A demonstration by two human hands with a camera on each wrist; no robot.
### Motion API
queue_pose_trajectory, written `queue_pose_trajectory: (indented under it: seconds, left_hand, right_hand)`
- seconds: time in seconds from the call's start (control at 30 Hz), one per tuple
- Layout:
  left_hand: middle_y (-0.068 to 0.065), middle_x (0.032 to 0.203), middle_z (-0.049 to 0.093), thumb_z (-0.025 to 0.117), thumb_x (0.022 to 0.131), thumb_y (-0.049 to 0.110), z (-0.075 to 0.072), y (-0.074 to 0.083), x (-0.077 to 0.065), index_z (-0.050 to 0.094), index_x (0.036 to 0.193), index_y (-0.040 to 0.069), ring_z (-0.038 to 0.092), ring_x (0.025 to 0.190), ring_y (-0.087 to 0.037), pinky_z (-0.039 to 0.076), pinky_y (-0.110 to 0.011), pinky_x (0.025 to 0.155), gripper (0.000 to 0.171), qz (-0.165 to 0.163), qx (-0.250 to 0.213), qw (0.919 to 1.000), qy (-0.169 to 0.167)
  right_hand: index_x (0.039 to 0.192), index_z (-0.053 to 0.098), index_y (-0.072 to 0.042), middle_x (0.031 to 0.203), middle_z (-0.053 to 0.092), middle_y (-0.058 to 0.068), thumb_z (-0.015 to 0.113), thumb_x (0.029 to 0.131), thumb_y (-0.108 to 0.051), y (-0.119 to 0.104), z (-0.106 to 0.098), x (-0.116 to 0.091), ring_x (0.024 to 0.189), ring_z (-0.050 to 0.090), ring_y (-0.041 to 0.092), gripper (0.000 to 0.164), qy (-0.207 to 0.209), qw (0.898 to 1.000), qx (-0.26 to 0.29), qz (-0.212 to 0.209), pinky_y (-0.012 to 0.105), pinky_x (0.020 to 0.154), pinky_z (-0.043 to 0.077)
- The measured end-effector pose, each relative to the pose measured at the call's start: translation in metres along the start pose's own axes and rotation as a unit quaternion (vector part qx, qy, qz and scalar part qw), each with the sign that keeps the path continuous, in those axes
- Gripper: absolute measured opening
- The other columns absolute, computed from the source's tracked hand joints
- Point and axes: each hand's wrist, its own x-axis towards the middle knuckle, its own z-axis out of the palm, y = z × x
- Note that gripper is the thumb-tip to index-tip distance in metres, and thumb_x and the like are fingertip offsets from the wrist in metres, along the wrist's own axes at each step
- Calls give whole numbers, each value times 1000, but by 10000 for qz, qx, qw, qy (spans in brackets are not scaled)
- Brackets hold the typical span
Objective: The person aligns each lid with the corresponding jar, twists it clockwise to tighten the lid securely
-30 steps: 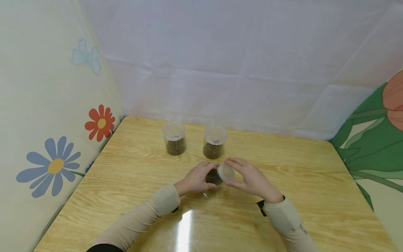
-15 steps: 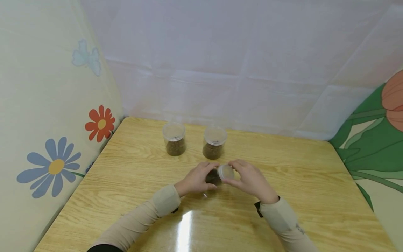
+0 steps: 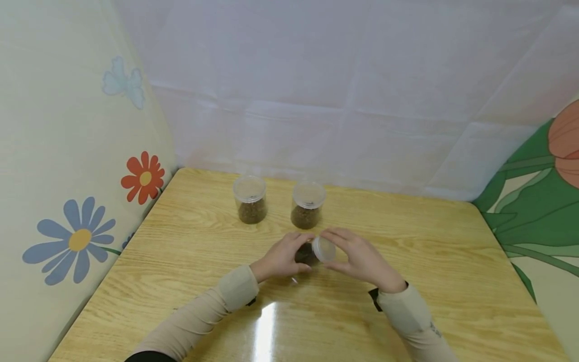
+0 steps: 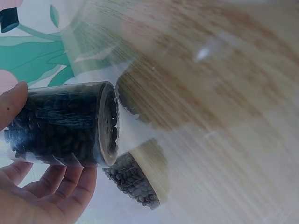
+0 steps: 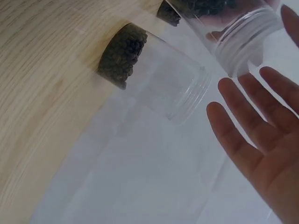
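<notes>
A clear jar [image 3: 306, 255] of dark beans that look like coffee beans tilts in front of me, its lid [image 3: 324, 249] facing right. My left hand [image 3: 282, 255] grips the jar body, with the thumb on one side and fingers on the other in the left wrist view, where the beans [image 4: 56, 126] fill much of the jar. Around the lid, my right hand [image 3: 362, 256] spreads its thumb and fingers. In the right wrist view its fingers [image 5: 243, 112] are fairly straight near the lid's rim [image 5: 247, 39]; whether a fingertip touches it I cannot tell.
Two more clear jars, a left one [image 3: 250, 199] and a right one [image 3: 308, 205], stand upright toward the back of the wooden table [image 3: 407, 236], each partly filled with dark beans. A white cloth [image 3: 294, 100] hangs behind, and floral cloths flank the table.
Half a second ago my right fingers were closer in on the lid; now they are spread wider, and the hand has shifted slightly. My left hand and the jar stay in place.
</notes>
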Motion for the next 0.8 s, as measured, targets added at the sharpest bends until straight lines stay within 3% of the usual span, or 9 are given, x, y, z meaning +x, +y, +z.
queue_pose_trajectory:
  seconds: [0.2,0.6,0.8]
  left_hand:
    - [-10,123,50,76,74,30,0,0,0,41,133,14,48,110,-25,44,-43,90,70,-3,37,10000,3]
    - [-11,123,50,76,74,28,0,2,-2,41,134,15,48,109,-25,45,-43,87,71,15,64,10000,-23]
    - [-11,123,50,76,74,29,-1,2,-1,41,133,15,48,109,-25,45,-43,88,70,15,79,10000,4]
  right_hand:
    - [120,56,0,116,57,16,78,70,-25,-1,0,2,104,56,31,59,-10,10000,-20,60,44,82,49]
    - [94,65,-1,87,65,9,70,75,-44,-3,9,5,70,61,19,48,443,9954,-502,689,30,58,51]
    - [110,62,1,108,62,17,73,73,-42,-3,4,3,95,59,32,58,379,9956,-240,827,45,76,51]
